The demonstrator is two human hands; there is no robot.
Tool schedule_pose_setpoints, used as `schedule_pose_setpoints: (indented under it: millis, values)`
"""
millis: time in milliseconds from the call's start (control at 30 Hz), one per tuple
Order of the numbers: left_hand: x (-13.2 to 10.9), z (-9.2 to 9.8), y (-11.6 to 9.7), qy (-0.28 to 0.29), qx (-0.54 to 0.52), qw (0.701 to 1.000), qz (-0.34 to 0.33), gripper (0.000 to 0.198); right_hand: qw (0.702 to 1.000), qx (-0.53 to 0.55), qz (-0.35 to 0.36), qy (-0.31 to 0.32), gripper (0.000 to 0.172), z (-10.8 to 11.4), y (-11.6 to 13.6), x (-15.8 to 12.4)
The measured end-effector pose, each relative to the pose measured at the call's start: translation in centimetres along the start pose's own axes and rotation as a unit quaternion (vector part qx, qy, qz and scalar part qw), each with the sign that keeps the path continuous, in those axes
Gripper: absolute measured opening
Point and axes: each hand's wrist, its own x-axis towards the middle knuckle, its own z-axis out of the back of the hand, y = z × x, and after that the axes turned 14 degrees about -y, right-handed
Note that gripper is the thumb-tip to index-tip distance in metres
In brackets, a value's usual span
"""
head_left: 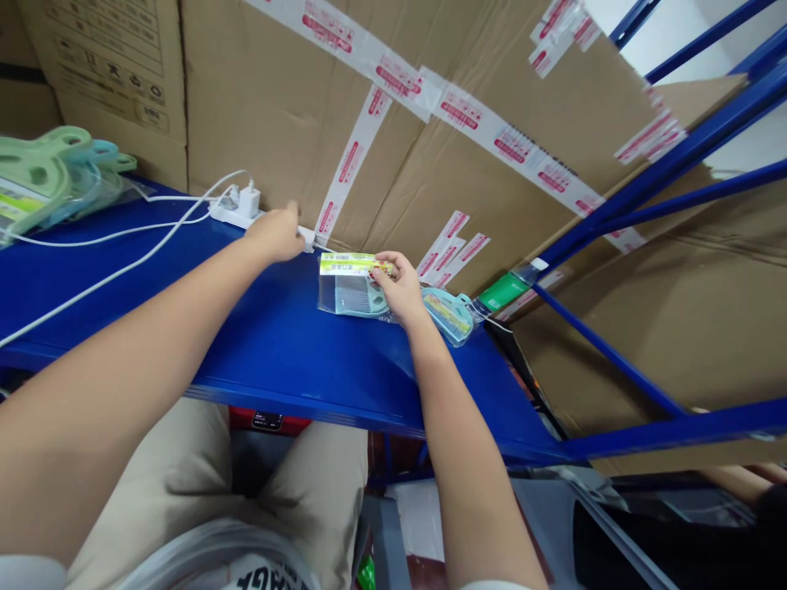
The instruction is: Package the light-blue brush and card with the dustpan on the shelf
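One bagged lt-blue item (352, 299) is pinched by R hand (399, 287), prob. being positioned; L hand (279, 233), nr power strip (229, 215), grip can't be told; steady hold prob. needed next

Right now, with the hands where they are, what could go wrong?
The left hand covers part of the white power strip in this view, so it might knock the white adapter loose. The white cable crosses the blue shelf near the left forearm, which could snag it. The right hand holds the bagged light-blue plastic piece by its printed header card, close to a second bagged piece, which could get pushed toward the green-labelled bottle.
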Motion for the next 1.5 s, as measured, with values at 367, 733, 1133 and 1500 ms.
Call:
schedule_pose_setpoints:
  millis: [367,733,1133,1500]
  values:
    - [-2.4,-1.7,-3.8,0.181,-0.281,0.942,0.001,0.07,0.999,0.01,-0.027,0.037,0.037,-0.8,-0.5,-0.4]
    - [-0.2,0.0,-1.3,0.142,-0.276,0.944,0.114,0.06,0.972,-0.23,0.034,-0.045,0.039,-1.5,0.7,-1.5]
    - [-0.3,0.3,-1.2,0.158,-0.319,0.933,0.057,0.043,0.897,-0.434,0.069,0.04,0.043,-4.6,3.2,-3.5]
    - [0.9,0.4,1.1,0.184,-0.266,0.936,0.142,0.033,0.896,-0.44,0.044,0.043,0.029,-5.1,3.6,-3.7]
